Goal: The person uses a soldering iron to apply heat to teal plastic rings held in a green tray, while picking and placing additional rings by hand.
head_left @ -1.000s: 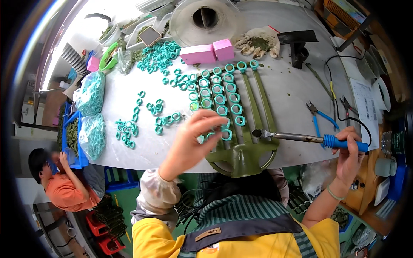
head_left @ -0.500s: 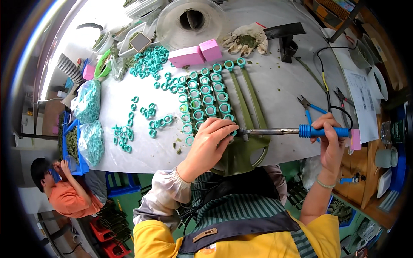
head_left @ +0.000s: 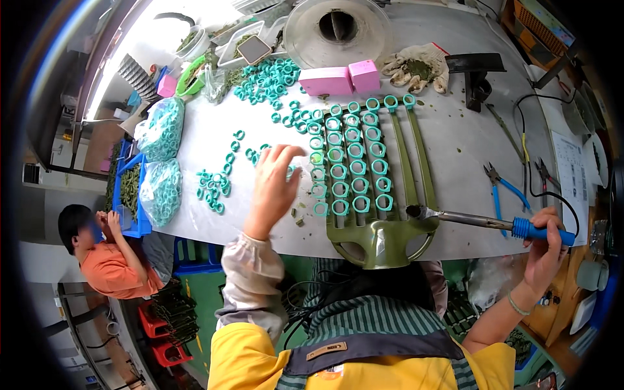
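The left hand (head_left: pixel 272 188) hovered, fingers spread and released, over loose teal rings (head_left: pixel 214 188) on the tabletop (head_left: pixel 455 143), beside the green rack (head_left: pixel 380 221); the right hand (head_left: pixel 545 250) grasped a soldering iron (head_left: pixel 494 223)

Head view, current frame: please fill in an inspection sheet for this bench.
Surface: pale grey worktable, stained and crowded.
Job's things: olive-green pronged plastic rack carrying teal plastic rings; blue-handled soldering iron, tip at the rack.
Clutter: loose teal rings, two pink blocks, soiled work glove, blue-handled pliers, bagged rings.
Hands: left hand spread above the loose rings; right hand grips the iron.
Cables: black cord across the right side.
Surroundings: a seated person in orange at left.
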### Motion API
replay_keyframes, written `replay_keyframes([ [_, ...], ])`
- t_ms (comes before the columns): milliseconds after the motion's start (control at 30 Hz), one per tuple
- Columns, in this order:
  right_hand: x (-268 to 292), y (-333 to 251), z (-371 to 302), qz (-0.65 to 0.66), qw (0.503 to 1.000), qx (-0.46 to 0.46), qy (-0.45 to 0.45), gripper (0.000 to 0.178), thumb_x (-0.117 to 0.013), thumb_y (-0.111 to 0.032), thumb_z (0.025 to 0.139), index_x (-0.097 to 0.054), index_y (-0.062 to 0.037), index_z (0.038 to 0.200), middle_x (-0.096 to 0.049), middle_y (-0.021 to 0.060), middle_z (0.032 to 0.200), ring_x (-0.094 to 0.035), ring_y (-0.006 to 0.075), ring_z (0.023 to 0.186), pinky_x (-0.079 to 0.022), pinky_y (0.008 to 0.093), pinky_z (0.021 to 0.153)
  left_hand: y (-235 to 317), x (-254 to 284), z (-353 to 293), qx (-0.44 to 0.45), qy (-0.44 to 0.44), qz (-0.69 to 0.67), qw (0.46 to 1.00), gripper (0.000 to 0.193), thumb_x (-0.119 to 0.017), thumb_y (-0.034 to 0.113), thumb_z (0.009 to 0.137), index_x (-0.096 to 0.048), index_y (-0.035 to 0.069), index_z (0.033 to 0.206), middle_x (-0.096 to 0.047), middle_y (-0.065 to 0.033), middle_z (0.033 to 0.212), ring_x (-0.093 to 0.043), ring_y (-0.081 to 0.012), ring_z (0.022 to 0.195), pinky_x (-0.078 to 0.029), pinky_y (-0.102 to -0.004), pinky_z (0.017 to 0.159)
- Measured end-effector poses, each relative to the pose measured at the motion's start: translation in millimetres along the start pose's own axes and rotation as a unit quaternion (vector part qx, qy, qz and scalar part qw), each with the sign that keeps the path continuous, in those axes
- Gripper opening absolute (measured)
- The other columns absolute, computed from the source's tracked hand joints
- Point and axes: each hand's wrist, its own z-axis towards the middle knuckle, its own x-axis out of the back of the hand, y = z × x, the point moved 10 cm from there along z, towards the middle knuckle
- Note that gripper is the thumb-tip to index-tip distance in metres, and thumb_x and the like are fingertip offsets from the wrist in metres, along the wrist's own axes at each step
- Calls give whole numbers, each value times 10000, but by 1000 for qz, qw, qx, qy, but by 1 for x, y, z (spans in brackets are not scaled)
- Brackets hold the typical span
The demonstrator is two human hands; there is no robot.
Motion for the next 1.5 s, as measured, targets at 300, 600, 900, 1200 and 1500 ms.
replay_keyframes([
  [300,0,4,11,22,998,-9,50,229,-589,-188,918,-643,16,829,-602,92,921,-530,132,636,-454,257,533,-105,-29,-23,226,-5,-331,916,290,-501,-5,970,-634,18,1227,-647,-84,1143,-628,-144,1014,-527,-302,932],
  [600,-41,19,37,47,998,-15,41,216,-579,-181,933,-650,18,889,-634,72,887,-560,131,659,-482,264,617,-19,-56,54,141,-107,-379,908,327,-625,35,932,-615,33,1259,-640,-33,1146,-601,-71,905,-481,-221,819],
  [900,-78,49,62,61,998,-4,13,215,-573,-159,966,-661,26,904,-650,59,878,-609,115,679,-514,268,643,71,-92,119,-158,-26,-133,978,278,-692,61,847,-681,61,1125,-661,-115,1131,-605,-315,1023,-496,-374,874],
  [1200,-81,57,63,25,998,-24,46,228,-581,-184,960,-668,17,897,-651,64,861,-626,122,665,-526,278,650,60,-110,125,-154,-67,-137,976,284,-695,41,822,-694,55,1106,-660,-128,1170,-588,-331,1086,-479,-403,933],
  [1500,-48,38,54,33,998,-5,52,241,-562,-195,959,-655,12,880,-655,57,883,-575,114,638,-473,242,610,-86,-43,99,23,33,-166,985,167,-608,77,927,-613,43,1091,-608,-98,1076,-598,-203,1011,-509,-346,848],
])
